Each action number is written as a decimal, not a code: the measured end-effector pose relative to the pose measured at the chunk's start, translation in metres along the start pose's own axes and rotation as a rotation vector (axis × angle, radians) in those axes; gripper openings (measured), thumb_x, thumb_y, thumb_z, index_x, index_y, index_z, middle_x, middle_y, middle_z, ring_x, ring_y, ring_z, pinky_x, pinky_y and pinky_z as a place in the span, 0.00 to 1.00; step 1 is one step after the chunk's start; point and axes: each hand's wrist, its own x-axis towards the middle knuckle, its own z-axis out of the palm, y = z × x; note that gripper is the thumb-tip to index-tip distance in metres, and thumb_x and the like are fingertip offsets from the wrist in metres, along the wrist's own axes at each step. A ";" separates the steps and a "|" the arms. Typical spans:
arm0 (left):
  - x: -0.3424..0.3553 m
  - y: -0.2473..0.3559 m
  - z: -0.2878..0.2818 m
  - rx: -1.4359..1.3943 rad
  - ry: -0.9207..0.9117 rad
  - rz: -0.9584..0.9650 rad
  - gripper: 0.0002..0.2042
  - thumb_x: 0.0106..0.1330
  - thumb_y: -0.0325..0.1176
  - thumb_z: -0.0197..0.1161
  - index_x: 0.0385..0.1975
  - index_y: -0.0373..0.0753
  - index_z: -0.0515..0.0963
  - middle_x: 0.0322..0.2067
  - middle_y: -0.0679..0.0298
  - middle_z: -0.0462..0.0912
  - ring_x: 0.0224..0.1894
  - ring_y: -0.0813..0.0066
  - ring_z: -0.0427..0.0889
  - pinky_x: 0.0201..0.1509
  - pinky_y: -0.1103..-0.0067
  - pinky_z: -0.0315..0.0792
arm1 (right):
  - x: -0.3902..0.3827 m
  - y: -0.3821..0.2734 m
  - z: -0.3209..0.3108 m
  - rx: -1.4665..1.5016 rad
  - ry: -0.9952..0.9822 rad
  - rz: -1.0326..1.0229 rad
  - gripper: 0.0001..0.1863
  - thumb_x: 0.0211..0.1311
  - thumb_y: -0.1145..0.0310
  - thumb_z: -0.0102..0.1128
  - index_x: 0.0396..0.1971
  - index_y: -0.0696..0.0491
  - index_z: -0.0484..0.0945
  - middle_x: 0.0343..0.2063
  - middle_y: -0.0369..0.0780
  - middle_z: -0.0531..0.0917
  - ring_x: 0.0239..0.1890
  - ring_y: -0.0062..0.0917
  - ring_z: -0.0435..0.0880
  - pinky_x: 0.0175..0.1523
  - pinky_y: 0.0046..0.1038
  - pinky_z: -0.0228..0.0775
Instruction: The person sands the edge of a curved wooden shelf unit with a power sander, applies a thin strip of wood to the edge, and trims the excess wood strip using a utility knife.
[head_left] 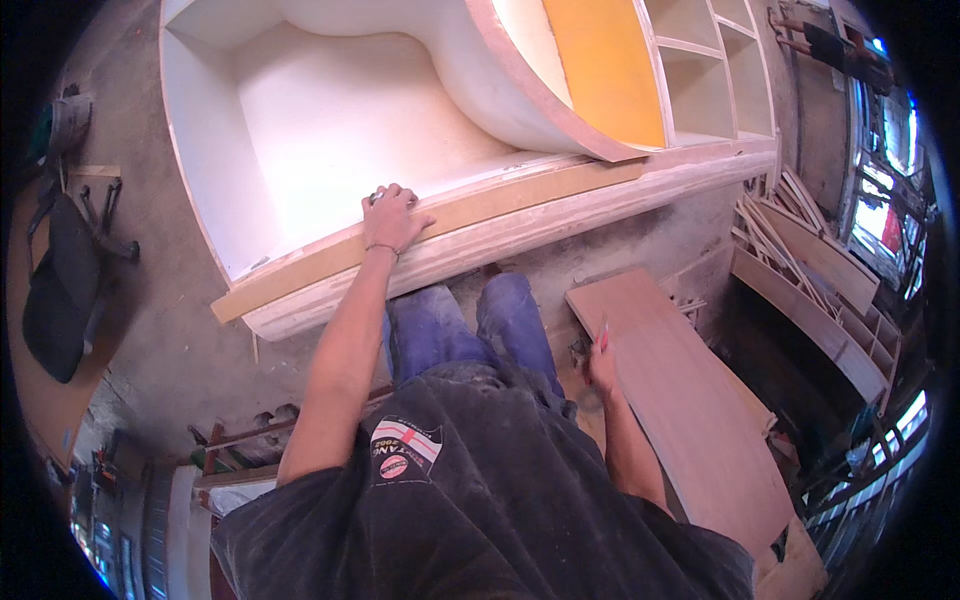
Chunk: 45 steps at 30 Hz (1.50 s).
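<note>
My left hand (395, 220) rests on a long tan wooden strip (520, 196) along the front edge of a white curved cabinet (340, 110). Its fingers curl over a small dark, shiny item, too hidden to make out, with the thumb out along the strip. My right hand (602, 368) is down beside my leg, closed on a slim red pencil or pen (604, 335), next to a large reddish plywood board (670, 390). A yellow panel (605, 70) and open compartments (690, 90) form the cabinet's right part.
A black office chair (60, 290) lies at the left. Stacked wood strips and curved panels (805, 370) stand at the right. A wooden frame (235, 460) is behind me at lower left. Another person (840, 55) is at the far upper right.
</note>
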 end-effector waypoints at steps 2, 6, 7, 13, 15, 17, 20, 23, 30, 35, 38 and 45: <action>0.010 0.005 0.000 0.014 -0.108 -0.031 0.21 0.53 0.56 0.76 0.40 0.49 0.86 0.44 0.66 0.86 0.56 0.67 0.79 0.64 0.62 0.67 | 0.011 0.079 -0.027 -0.016 0.018 0.152 0.15 0.80 0.56 0.46 0.46 0.54 0.68 0.10 0.39 0.72 0.05 0.30 0.70 0.09 0.34 0.58; 0.026 0.002 0.003 0.005 -0.324 -0.132 0.18 0.53 0.47 0.79 0.40 0.47 0.86 0.45 0.65 0.88 0.52 0.63 0.83 0.58 0.66 0.74 | 0.027 0.148 -0.045 -0.498 -0.055 0.162 0.19 0.77 0.56 0.50 0.49 0.58 0.72 0.24 0.46 0.83 0.27 0.38 0.87 0.34 0.40 0.79; 0.029 0.009 0.004 0.009 -0.318 -0.147 0.18 0.53 0.47 0.79 0.40 0.47 0.86 0.45 0.65 0.88 0.52 0.63 0.83 0.58 0.66 0.74 | 0.041 0.158 -0.052 -0.504 -0.068 0.152 0.19 0.77 0.56 0.50 0.49 0.58 0.72 0.24 0.46 0.83 0.27 0.38 0.87 0.34 0.40 0.79; 0.040 0.014 0.007 -0.069 -0.347 -0.226 0.17 0.50 0.40 0.80 0.38 0.43 0.86 0.36 0.63 0.89 0.41 0.65 0.87 0.48 0.70 0.79 | 0.168 0.103 -0.052 -0.169 -0.083 -0.093 0.13 0.76 0.60 0.51 0.44 0.56 0.71 0.24 0.41 0.81 0.25 0.30 0.83 0.31 0.33 0.75; 0.027 -0.001 0.006 -0.168 -0.344 -0.290 0.15 0.50 0.36 0.79 0.36 0.40 0.85 0.34 0.62 0.88 0.39 0.67 0.85 0.48 0.71 0.79 | 0.182 0.019 -0.055 0.028 -0.179 -0.036 0.10 0.76 0.61 0.50 0.40 0.52 0.67 0.20 0.36 0.75 0.18 0.22 0.76 0.21 0.27 0.67; 0.029 0.006 0.010 -0.203 -0.302 -0.284 0.15 0.49 0.34 0.80 0.36 0.39 0.85 0.34 0.62 0.88 0.38 0.67 0.85 0.47 0.71 0.79 | 0.206 -0.028 -0.067 -0.074 -0.116 -0.229 0.08 0.77 0.62 0.49 0.39 0.51 0.66 0.19 0.33 0.71 0.17 0.18 0.72 0.19 0.24 0.63; 0.025 0.013 0.017 -0.292 -0.226 -0.291 0.15 0.49 0.30 0.80 0.37 0.37 0.85 0.32 0.63 0.86 0.35 0.70 0.82 0.45 0.73 0.78 | 0.224 -0.069 -0.066 0.047 -0.120 -0.349 0.08 0.77 0.64 0.50 0.43 0.53 0.68 0.22 0.33 0.73 0.19 0.19 0.73 0.24 0.25 0.65; 0.018 0.021 0.021 -0.295 -0.142 -0.345 0.17 0.48 0.30 0.81 0.37 0.35 0.84 0.33 0.63 0.85 0.36 0.71 0.81 0.44 0.74 0.78 | 0.213 -0.096 -0.055 0.201 -0.167 -0.366 0.09 0.76 0.65 0.52 0.46 0.55 0.69 0.24 0.33 0.73 0.20 0.18 0.73 0.27 0.26 0.66; -0.029 0.041 0.043 0.075 0.392 -0.572 0.50 0.43 0.56 0.84 0.66 0.37 0.70 0.70 0.49 0.65 0.71 0.54 0.65 0.77 0.58 0.57 | 0.218 -0.075 -0.044 0.075 -0.298 -0.287 0.11 0.76 0.65 0.52 0.49 0.55 0.69 0.24 0.33 0.73 0.21 0.17 0.73 0.26 0.25 0.66; -0.046 0.041 0.079 -0.116 0.586 -0.887 0.67 0.42 0.60 0.84 0.75 0.27 0.49 0.76 0.40 0.47 0.79 0.44 0.46 0.80 0.53 0.45 | 0.224 -0.073 -0.054 -0.030 -0.304 -0.358 0.11 0.76 0.64 0.51 0.50 0.55 0.70 0.25 0.34 0.75 0.22 0.18 0.75 0.27 0.25 0.68; -0.068 0.015 0.087 -0.204 0.703 -0.969 0.73 0.41 0.60 0.84 0.76 0.24 0.40 0.77 0.37 0.39 0.81 0.45 0.37 0.81 0.51 0.39 | 0.189 -0.128 -0.059 -0.272 -0.303 -0.348 0.14 0.76 0.64 0.51 0.54 0.56 0.70 0.26 0.35 0.75 0.25 0.19 0.77 0.31 0.26 0.70; -0.128 -0.106 0.042 -0.284 0.699 -1.104 0.79 0.36 0.63 0.84 0.76 0.25 0.32 0.78 0.37 0.30 0.81 0.45 0.28 0.82 0.53 0.35 | 0.174 -0.160 -0.017 -0.291 -0.414 -0.539 0.17 0.77 0.67 0.48 0.60 0.57 0.68 0.27 0.35 0.74 0.25 0.17 0.75 0.31 0.24 0.69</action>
